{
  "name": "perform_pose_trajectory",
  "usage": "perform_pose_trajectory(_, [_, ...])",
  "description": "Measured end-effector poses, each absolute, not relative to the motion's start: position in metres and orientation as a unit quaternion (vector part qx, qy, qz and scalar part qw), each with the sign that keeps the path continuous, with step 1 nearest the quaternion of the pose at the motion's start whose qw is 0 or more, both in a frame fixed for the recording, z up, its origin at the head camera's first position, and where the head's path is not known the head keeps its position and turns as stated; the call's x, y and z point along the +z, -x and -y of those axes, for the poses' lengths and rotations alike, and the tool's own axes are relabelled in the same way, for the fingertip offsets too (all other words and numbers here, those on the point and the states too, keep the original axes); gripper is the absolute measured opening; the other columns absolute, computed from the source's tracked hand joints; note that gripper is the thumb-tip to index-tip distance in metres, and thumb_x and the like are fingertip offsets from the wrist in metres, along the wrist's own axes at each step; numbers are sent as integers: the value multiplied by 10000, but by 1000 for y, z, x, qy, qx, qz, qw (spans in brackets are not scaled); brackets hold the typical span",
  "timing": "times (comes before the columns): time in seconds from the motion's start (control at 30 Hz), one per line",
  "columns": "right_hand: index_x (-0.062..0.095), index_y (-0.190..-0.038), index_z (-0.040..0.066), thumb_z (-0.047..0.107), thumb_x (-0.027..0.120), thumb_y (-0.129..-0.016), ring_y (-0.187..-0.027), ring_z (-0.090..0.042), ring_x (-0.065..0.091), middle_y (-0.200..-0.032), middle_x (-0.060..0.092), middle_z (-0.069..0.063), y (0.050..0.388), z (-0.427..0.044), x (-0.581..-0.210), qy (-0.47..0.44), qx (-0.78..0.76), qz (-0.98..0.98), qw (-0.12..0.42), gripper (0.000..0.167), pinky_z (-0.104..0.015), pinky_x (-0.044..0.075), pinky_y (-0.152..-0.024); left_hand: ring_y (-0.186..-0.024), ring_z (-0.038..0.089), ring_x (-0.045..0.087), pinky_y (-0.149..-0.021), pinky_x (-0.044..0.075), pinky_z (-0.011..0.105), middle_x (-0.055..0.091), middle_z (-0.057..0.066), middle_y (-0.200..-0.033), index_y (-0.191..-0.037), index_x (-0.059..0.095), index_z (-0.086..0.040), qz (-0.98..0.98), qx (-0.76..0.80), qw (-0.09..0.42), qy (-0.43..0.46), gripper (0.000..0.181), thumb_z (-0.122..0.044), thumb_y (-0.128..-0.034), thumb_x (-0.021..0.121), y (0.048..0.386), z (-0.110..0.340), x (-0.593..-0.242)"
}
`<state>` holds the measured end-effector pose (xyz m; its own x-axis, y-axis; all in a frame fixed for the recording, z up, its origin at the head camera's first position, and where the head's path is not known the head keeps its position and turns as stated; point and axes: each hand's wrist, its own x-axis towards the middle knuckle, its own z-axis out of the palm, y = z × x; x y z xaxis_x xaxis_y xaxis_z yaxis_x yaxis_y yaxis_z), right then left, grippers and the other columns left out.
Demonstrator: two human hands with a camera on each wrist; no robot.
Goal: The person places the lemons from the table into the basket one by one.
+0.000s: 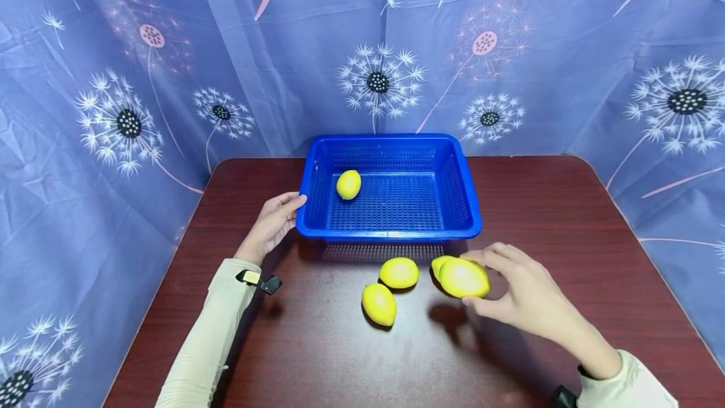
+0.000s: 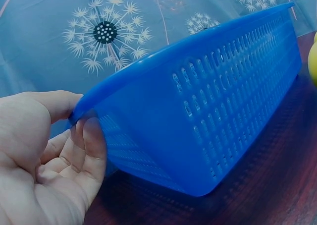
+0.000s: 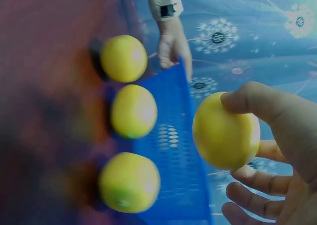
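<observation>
My left hand (image 1: 275, 222) grips the left rim of a blue plastic basket (image 1: 391, 233), thumb over the edge and fingers beneath, as the left wrist view shows. Inside the basket, toward its left side, lies one lemon (image 1: 348, 185). Pinched between thumb and fingers of my right hand (image 1: 518, 285) is another lemon (image 1: 464, 277), raised above the table in front of the basket's right part. That held fruit partly covers a lemon (image 1: 439, 264) on the table behind it. Two more, a lemon (image 1: 399, 272) and a lemon (image 1: 379, 305), lie left of my right hand.
The basket stands at the back of a dark red-brown wooden table (image 1: 340, 364). Blue curtains (image 1: 294, 49) with dandelion prints hang behind the table and along both sides. A dark strap device (image 1: 259, 279) sits on the left wrist.
</observation>
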<state>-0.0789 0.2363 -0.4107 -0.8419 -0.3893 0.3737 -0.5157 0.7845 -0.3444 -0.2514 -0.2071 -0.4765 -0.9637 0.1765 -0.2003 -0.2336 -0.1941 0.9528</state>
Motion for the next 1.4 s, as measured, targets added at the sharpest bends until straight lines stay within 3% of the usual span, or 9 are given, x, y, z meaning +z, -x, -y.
perform_pose_trajectory(0.4, [722, -1168, 220, 328, 967, -595, -997, -39, 561, -1071, 639, 143, 111, -239, -360, -292, 206, 917, 175, 632, -352, 560, -701, -760, 82, 661, -702, 562, 213, 706, -25, -887, -1136, 612, -55, -615, 778, 128, 19, 136, -134, -1028, 634, 250, 210, -476])
perform_pose_trajectory(0.77, [720, -1201, 201, 283, 959, -647, -955, -71, 562, -1087, 674, 99, 137, -235, -338, -314, 217, 909, 168, 609, -313, 510, -714, -758, 78, 662, -692, 558, 206, 706, -32, -881, -1159, 587, -40, -619, 774, 128, 21, 161, -145, -1041, 615, 248, 209, -474])
perform_pose_trajectory(1.13, [713, -1203, 167, 270, 934, -680, -869, -69, 520, -1045, 669, 71, 164, -229, -329, -325, 215, 909, 150, 577, -309, 458, -648, -778, 88, 671, -710, 569, 216, 715, -24, -902, -1182, 582, -36, -614, 778, 132, 22, 189, -152, -1038, 622, 251, 207, -477])
perform_pose_trajectory(1.4, [706, -1221, 241, 294, 911, -743, -771, -74, 479, -957, 616, 123, 196, -228, -323, -324, 233, 911, 107, 523, -277, 416, -606, -780, 92, 680, -712, 576, 221, 718, -17, -904, -1182, 585, -24, -609, 782, 133, 16, 180, -134, -1041, 610, 250, 207, -477])
